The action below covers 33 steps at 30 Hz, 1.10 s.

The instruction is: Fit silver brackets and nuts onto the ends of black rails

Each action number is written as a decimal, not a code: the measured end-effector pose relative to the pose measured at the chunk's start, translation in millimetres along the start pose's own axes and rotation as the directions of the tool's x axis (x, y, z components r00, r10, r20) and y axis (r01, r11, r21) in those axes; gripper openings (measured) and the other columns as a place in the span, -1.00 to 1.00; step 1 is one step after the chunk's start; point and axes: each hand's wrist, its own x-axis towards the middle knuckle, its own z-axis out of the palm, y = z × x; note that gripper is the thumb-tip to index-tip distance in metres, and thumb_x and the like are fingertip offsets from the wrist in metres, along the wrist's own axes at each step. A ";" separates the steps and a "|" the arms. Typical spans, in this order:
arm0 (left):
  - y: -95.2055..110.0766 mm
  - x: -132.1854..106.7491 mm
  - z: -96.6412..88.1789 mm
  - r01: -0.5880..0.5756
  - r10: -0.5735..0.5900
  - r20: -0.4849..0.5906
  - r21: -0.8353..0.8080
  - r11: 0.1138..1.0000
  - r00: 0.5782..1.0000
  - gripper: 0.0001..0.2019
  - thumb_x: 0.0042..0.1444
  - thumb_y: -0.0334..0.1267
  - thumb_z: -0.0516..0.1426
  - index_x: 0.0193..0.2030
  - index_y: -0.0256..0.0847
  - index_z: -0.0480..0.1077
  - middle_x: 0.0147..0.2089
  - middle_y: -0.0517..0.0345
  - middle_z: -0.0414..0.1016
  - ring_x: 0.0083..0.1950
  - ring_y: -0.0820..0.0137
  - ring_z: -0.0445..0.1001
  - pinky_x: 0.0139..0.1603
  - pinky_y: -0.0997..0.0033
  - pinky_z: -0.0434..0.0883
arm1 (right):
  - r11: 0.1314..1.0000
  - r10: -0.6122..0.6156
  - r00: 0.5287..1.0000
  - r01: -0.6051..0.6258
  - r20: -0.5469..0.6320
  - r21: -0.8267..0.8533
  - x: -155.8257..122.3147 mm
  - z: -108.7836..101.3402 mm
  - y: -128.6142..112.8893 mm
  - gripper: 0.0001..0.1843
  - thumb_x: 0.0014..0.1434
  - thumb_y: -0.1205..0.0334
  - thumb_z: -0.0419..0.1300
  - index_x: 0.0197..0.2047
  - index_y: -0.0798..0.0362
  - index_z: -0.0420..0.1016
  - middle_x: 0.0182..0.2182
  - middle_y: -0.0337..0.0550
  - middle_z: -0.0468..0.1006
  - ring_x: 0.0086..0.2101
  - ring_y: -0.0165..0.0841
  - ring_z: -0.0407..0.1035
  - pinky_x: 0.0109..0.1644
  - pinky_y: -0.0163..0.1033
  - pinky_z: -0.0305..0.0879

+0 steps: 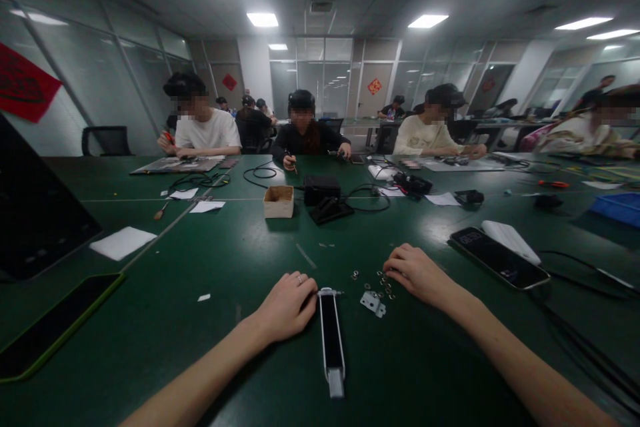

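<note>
My left hand (287,307), with a ring on one finger, is closed at the far end of a long narrow black bar (331,333) in a light metal frame. A thin metal rod (336,293) crosses that end, and its left side is hidden by my fingers. The bar's near end has a pale flat tip. My right hand (417,273) is closed, fingertips down beside several small metal nuts and rings (385,285); whatever they pinch is hidden. Between my hands lies a small metal bracket (373,303) with holes.
A phone (500,257) and a white block (511,242) lie right, a green-edged phone (55,327) left. Ahead stand a small open cardboard box (279,203) and a black box (322,190) with cables. Several people sit across the green table (240,247).
</note>
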 end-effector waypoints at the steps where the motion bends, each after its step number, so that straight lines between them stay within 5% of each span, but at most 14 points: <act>1: -0.3 0.2 0.3 -0.002 0.002 -0.002 -0.001 1.000 1.000 -0.86 0.24 -0.36 -0.04 -0.23 -0.23 0.34 -0.24 0.08 0.42 -0.20 0.30 0.37 -0.18 0.31 0.31 | 1.000 -0.003 1.000 0.003 0.011 -0.013 -0.1 -0.4 -0.6 -0.78 0.25 0.25 0.07 -0.20 0.02 0.55 -0.22 -0.04 0.48 -0.16 -0.19 0.30 -0.13 -0.10 0.23; 16: -3.0 -0.5 5.1 -0.009 0.009 -0.022 0.021 1.000 1.000 -0.86 0.23 -0.34 -0.04 -0.26 -0.23 0.33 -0.26 0.07 0.42 -0.22 0.29 0.37 -0.19 0.30 0.31 | 0.982 0.072 0.997 -0.068 0.016 -0.178 2.7 0.0 -19.7 -0.83 0.18 0.32 0.10 -0.37 0.11 0.51 -0.36 -0.06 0.48 -0.30 -0.25 0.34 -0.25 -0.20 0.18; 23: -3.6 -0.4 5.6 -0.009 0.009 -0.024 0.026 1.000 1.000 -0.87 0.22 -0.34 -0.03 -0.25 -0.22 0.33 -0.25 0.07 0.43 -0.21 0.30 0.37 -0.18 0.31 0.31 | 0.971 0.051 0.990 -0.079 -0.128 -0.224 3.5 6.9 -16.7 -0.80 0.19 0.34 0.08 -0.42 0.14 0.49 -0.43 -0.07 0.45 -0.37 -0.28 0.31 -0.32 -0.22 0.16; 33: -4.7 0.0 7.3 -0.016 0.017 -0.034 0.037 0.999 0.999 -0.88 0.22 -0.34 -0.03 -0.25 -0.22 0.33 -0.26 0.08 0.42 -0.22 0.30 0.37 -0.19 0.31 0.30 | 0.989 -0.012 0.952 0.056 -0.305 0.136 11.2 19.5 -83.0 -0.89 0.17 0.40 0.09 -0.36 0.11 0.42 -0.37 -0.11 0.44 -0.35 -0.32 0.31 -0.29 -0.23 0.27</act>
